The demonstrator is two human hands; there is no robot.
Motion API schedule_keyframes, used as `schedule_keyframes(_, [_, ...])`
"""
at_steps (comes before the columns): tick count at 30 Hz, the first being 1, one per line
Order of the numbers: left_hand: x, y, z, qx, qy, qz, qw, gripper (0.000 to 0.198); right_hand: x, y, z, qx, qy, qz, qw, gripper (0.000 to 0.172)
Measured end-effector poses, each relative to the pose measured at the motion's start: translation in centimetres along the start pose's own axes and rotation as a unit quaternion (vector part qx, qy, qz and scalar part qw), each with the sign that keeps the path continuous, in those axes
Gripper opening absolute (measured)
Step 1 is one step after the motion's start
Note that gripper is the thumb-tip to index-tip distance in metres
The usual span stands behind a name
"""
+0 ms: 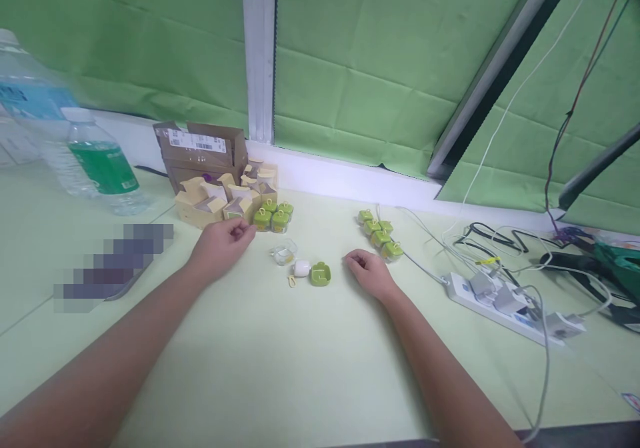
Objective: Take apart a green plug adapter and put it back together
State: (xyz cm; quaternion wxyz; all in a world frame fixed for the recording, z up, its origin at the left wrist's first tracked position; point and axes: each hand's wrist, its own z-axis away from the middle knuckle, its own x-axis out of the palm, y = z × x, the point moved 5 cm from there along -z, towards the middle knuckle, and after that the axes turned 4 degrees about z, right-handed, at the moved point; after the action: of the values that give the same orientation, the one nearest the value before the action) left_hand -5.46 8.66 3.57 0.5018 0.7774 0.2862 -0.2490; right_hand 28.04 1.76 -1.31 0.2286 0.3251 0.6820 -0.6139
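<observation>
Left grip (223, 248) and right grip (371, 273): fingers curled, nothing visible held; how far they are closed cannot be told. Between them lie a clear container (285, 253), a rounded white piece (301, 269), a yellow loop (292, 281) and a green square lid (321, 274). A careless inward sweep could roll the white piece or jostle the green-lidded jars (273, 216) just beyond the left grip. Both forearms extend forward, converging, hands low over the surface (270, 368).

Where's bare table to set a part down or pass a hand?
Free: near table between the forearms, in front of the green piece; also between left jars and right jars. Crowded: left rear, with cartons and bottles; right, with power strip and cables.
</observation>
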Motion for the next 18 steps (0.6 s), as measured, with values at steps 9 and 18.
schedule_keyframes(9, [4.9,6.7,4.5,0.170,-0.275,-0.134,0.937,0.030,1.2,-3.2,1.7,-0.080,-0.094,-0.066,0.990,0.069])
schedule_keyframes(18, [5.2,6.0,4.3,0.150,-0.297,-0.074,0.940,0.015,2.2,-5.0,2.4,-0.118,-0.067,0.024,0.990,0.035])
